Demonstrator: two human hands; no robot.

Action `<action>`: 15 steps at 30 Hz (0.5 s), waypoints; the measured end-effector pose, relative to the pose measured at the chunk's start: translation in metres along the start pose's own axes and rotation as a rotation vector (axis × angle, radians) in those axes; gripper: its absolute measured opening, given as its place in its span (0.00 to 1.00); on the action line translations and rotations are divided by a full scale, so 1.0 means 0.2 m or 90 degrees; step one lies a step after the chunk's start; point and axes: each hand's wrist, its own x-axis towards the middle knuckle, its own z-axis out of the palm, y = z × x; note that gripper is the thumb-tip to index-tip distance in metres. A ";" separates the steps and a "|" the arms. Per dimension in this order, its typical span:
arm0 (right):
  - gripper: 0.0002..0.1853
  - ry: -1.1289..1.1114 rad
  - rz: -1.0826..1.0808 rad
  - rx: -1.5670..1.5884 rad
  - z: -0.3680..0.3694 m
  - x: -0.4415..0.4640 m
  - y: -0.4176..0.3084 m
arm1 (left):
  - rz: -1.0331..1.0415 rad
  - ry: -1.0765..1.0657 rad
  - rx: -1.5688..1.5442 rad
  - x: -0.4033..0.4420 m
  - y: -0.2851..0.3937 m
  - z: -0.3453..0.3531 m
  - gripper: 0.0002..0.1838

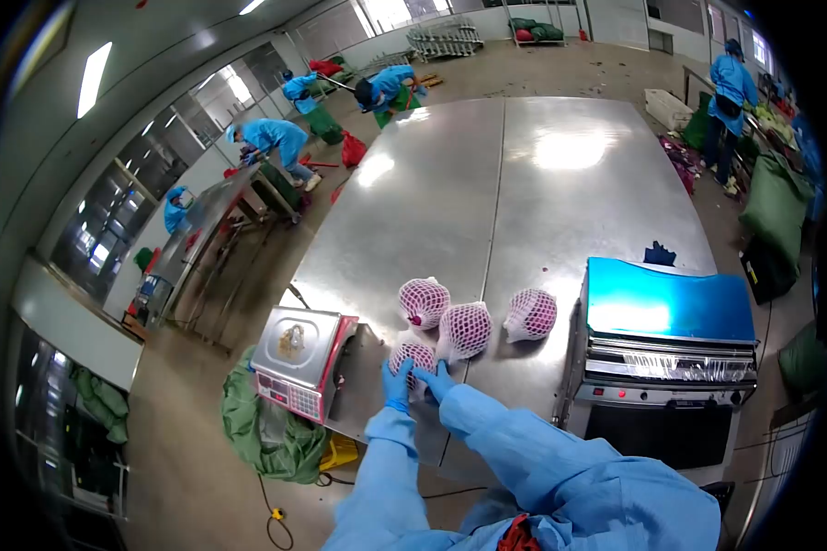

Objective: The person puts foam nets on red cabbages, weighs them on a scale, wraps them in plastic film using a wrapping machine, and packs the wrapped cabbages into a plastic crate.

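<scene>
Four round purple-pink items in white foam nets lie on the metal table (413, 220). The nearest netted item (412, 354) is between my gloved hands. My left hand (396, 384) touches its left and near side, fingers apart around it. My right hand (438, 378) is at its right side with fingers extended. Just beyond are a netted item (465, 331) on the right and another (424, 303) farther back. The fourth netted item (530, 315) lies apart to the right.
A scale (296, 349) stands at the table's left edge, above a green sack (271, 436). To the right is a wrapping machine (666, 321) with a blue top, a dark cloth (659, 254) behind it. Several people in blue work farther off.
</scene>
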 end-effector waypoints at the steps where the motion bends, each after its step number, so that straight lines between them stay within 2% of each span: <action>1: 0.61 0.005 -0.014 0.020 0.03 -0.05 -0.01 | 0.009 0.024 -0.005 -0.01 -0.01 -0.01 0.32; 4: 0.63 -0.002 -0.029 -0.036 0.01 -0.22 -0.08 | -0.080 0.061 -0.121 -0.15 0.09 0.02 0.29; 8: 0.62 0.030 -0.104 -0.202 -0.12 -0.53 -0.16 | -0.063 0.083 -0.195 -0.42 0.15 0.11 0.29; 10: 0.60 0.042 -0.137 -0.231 -0.25 -0.83 -0.28 | -0.044 0.068 -0.232 -0.65 0.41 0.31 0.29; 13: 0.56 0.056 -0.300 -0.095 -0.49 -1.02 -0.25 | -0.003 -0.003 -0.259 -0.84 0.58 0.59 0.32; 15: 0.56 0.153 -0.438 -0.173 -0.72 -1.14 -0.32 | -0.009 -0.104 -0.276 -0.95 0.70 0.84 0.33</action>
